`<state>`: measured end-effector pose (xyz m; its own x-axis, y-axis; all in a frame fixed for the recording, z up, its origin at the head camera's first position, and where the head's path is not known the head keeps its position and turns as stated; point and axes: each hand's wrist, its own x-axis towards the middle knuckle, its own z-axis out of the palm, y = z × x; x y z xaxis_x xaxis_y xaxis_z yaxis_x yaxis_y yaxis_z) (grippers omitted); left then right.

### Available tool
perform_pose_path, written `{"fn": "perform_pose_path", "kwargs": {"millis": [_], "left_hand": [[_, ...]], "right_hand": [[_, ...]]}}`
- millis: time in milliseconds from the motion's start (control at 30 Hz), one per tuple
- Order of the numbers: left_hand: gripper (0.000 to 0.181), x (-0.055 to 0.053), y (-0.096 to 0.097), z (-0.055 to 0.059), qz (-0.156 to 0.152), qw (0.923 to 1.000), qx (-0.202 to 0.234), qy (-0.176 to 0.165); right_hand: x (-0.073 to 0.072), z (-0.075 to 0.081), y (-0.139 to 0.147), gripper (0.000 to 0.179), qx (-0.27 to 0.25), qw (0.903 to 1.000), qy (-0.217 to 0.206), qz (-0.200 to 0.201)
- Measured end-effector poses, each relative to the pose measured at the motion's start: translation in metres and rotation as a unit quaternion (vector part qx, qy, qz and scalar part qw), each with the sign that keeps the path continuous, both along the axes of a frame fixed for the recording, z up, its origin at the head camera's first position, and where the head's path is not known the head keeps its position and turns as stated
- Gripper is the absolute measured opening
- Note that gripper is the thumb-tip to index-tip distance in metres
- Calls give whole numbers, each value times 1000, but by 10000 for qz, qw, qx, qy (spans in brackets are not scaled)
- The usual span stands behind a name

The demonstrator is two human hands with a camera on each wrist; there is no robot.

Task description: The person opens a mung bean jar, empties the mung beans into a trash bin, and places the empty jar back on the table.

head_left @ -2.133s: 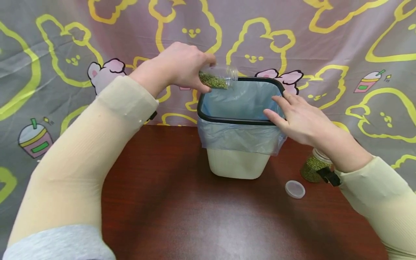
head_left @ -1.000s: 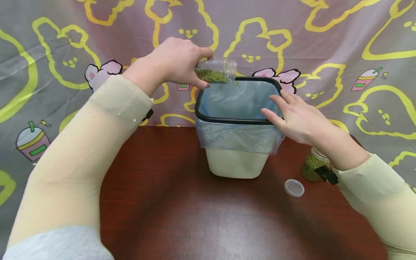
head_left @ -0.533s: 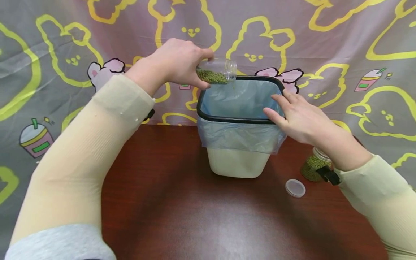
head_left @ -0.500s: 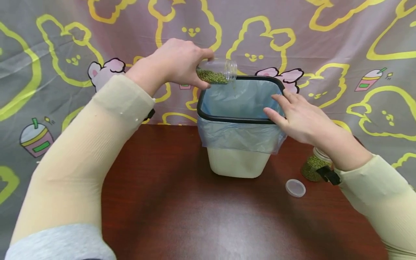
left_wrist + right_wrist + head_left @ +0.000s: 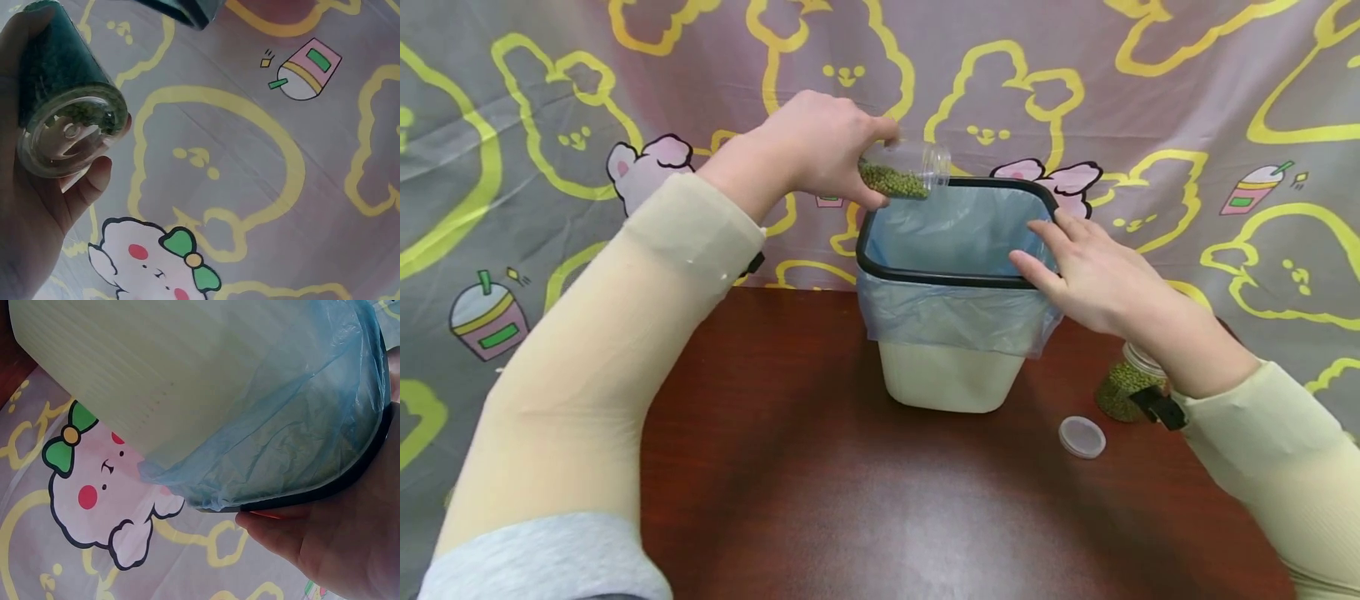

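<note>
My left hand (image 5: 827,150) grips a clear jar (image 5: 937,162) part full of small green beans (image 5: 895,181). Tipped nearly flat, the jar points its open mouth rightward over the left back part of a bin (image 5: 951,375). In the left wrist view its round base (image 5: 70,131) faces the camera, fingers wrapped round the side. A blue plastic bag (image 5: 955,312) lines the bin and folds down outside under a black rim (image 5: 955,277). My right hand (image 5: 1097,275) rests on the rim's right side with its fingers extended; the right wrist view shows fingers along the rim's outside.
A second jar (image 5: 1123,387) of green beans stands upright on the brown table (image 5: 850,500), partly behind my right wrist. Beside it lies a round translucent lid (image 5: 1082,437). A patterned cloth (image 5: 700,75) hangs close behind the bin.
A few beans fell from the jar's mouth in earlier frames. The jar has shifted only slightly, and my right hand stays on the rim.
</note>
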<state>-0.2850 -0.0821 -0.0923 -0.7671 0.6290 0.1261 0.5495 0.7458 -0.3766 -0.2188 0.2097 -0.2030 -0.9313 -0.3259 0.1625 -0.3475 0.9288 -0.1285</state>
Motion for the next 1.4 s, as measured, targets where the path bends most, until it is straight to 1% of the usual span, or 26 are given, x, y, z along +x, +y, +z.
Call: {"fn": "perform_pose_path", "kwargs": {"millis": [67, 167, 300, 400, 533, 667, 767, 900, 1033, 1167, 1400], "left_hand": [[72, 0, 1, -2, -2, 9999, -89, -76], [71, -1, 2, -3, -3, 9999, -72, -76], [68, -2, 2, -5, -84, 9999, -44, -102], [68, -3, 2, -6, -62, 9999, -46, -127], [72, -3, 0, -5, -1, 9999, -56, -146], [71, -2, -1, -2, -33, 10000, 83, -31], [71, -2, 0, -1, -19, 10000, 69, -8], [74, -3, 0, -6, -11, 9999, -13, -132], [72, -4, -1, -9, -36, 9999, 19, -168], [68, -4, -1, -9, -81, 9998, -66, -164], [70, -3, -3, -7, -51, 9998, -155, -144]], "right_hand": [[0, -1, 0, 78, -3, 10000, -9, -3], [0, -1, 0, 78, -14, 10000, -25, -7], [0, -1, 0, 79, -16, 10000, -37, -27], [0, -1, 0, 80, -17, 10000, -53, -32], [0, 0, 0, 80, -7, 10000, -86, -25], [-1, 0, 0, 80, 13, 10000, -79, -23], [-1, 1, 0, 80, 33, 10000, -71, -19], [-1, 0, 0, 81, 50, 9999, -128, -34], [-1, -1, 0, 81, 53, 9999, -154, -24], [-1, -1, -1, 80, 55, 9999, -108, -10], [-1, 1, 0, 80, 59, 10000, -71, -7]]}}
